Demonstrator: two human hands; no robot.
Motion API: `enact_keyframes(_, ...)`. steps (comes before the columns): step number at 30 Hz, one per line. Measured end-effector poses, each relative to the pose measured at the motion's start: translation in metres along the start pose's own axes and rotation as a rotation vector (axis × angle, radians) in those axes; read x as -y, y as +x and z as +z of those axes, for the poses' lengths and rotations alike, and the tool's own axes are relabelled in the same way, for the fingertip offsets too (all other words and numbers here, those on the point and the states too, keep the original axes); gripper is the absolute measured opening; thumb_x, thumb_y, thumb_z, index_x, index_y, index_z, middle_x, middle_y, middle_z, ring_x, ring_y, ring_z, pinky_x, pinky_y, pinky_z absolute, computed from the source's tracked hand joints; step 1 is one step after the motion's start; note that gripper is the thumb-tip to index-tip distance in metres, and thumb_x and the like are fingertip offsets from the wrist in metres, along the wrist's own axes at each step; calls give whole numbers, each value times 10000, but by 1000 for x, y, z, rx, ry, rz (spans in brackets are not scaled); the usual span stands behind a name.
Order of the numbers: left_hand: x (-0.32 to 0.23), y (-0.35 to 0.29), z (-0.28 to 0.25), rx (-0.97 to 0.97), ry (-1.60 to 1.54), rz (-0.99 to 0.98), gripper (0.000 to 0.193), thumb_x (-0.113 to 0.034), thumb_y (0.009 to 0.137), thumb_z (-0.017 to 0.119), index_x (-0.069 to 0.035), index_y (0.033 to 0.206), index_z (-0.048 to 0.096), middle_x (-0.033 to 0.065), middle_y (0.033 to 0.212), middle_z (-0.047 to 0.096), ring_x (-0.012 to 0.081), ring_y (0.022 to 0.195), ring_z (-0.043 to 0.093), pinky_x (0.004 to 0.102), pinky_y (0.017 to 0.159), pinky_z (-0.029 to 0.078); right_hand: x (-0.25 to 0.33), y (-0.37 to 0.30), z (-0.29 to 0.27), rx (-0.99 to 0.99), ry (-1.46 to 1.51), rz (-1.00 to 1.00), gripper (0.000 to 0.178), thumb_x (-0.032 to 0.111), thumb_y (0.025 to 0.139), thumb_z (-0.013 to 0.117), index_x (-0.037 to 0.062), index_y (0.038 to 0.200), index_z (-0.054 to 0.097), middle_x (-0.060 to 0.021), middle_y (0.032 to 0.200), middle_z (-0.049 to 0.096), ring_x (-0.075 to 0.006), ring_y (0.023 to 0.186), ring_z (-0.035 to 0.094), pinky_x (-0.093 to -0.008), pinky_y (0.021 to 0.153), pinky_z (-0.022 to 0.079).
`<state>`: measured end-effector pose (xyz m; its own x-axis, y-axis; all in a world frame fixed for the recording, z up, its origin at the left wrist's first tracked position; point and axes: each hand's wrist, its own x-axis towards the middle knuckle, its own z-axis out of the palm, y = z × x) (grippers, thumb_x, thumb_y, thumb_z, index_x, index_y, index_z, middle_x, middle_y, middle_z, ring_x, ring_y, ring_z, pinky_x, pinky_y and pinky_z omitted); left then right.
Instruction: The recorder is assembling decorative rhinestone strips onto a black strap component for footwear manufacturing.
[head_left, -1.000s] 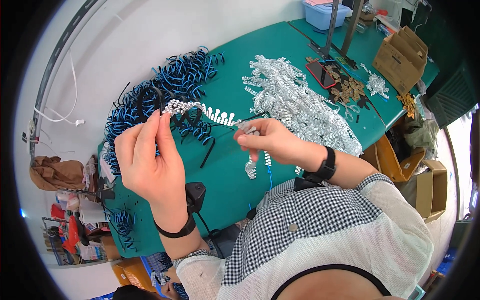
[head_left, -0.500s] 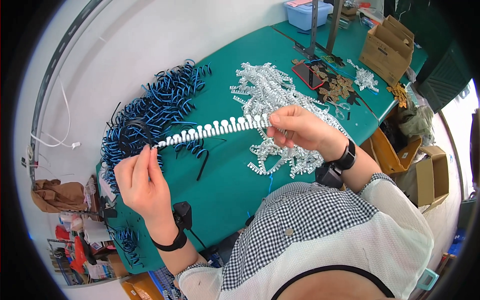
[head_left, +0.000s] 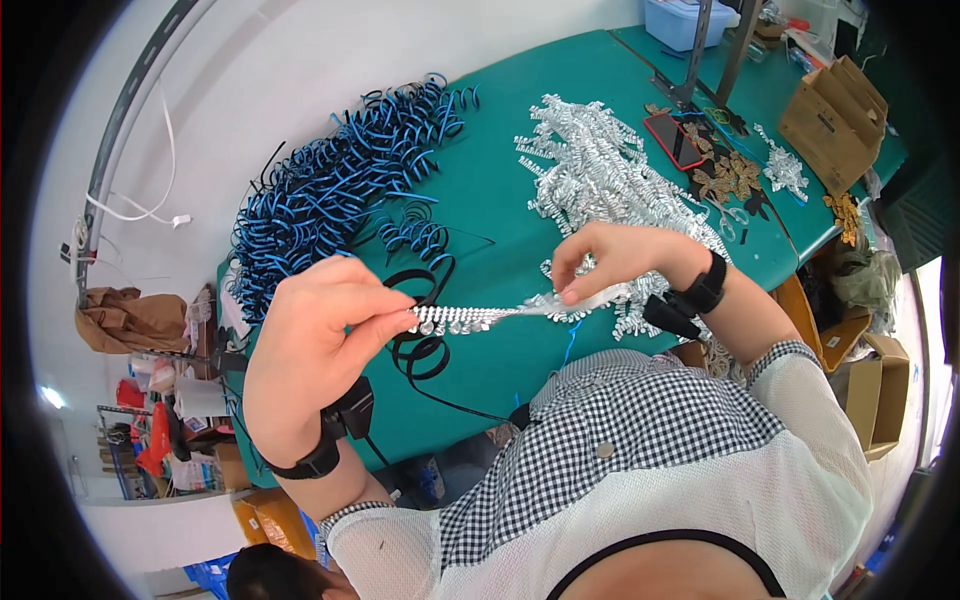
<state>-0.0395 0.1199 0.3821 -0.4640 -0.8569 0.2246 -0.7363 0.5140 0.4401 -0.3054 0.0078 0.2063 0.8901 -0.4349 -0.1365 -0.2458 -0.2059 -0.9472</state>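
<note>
Silver strip (head_left: 470, 317) pinched taut between both hands (head_left: 320, 345) (head_left: 610, 262); brown cardboard box (head_left: 835, 110) far right.

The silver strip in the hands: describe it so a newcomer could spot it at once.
Start at the green table, with its blue coil pile and silver pile. Nearer the person, the left hand and right hand hold the silver strip stretched out, the only silver piece lifted clear of the table.

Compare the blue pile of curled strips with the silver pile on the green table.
The blue pile is blue with black edging and lies at the table's far left; the silver pile is shiny white-silver and lies to its right, near the right hand. The blue curls look longer and looser. Both are heaps of spiralled trim on the green table.
</note>
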Motion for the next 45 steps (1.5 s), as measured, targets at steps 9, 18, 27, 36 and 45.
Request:
enact_keyframes(9,-7,31,0,26,29,-45,143,-37,683,697,4,817,664,85,677,580,176,572,541,275,500,396,57,48,51,-399,245,-536,357,309,771,688,6,946,615,-54,883,623,-143,847,577,-286,735,458)
enact_keyframes(18,-6,37,6,-12,74,40,205,11,669,686,-2,873,667,90,742,592,179,613,549,265,515,401,76,14,21,-362,583,-402,161,177,850,626,23,892,604,23,759,580,-29,685,506,-189,570,409)
enact_keyframes(27,-4,38,10,-54,-119,52,203,44,650,689,11,850,673,75,726,587,135,627,536,234,518,383,120,-29,15,-761,-302,-644,100,109,710,694,28,746,648,-67,658,550,-189,558,551,-286,492,423)
enact_keyframes(36,1,37,16,-41,-390,223,183,-12,606,715,7,779,659,76,705,577,167,642,506,255,553,364,115,-26,3,-727,-270,-745,88,73,714,723,45,783,676,-23,656,519,-110,534,448,-246,455,330)
enact_keyframes(45,8,33,27,-111,-572,340,197,-6,564,745,-11,742,663,54,682,582,170,615,508,265,540,363,117,-39,1,-570,-132,-664,148,103,708,733,25,810,659,-33,701,555,-117,585,491,-239,500,373)
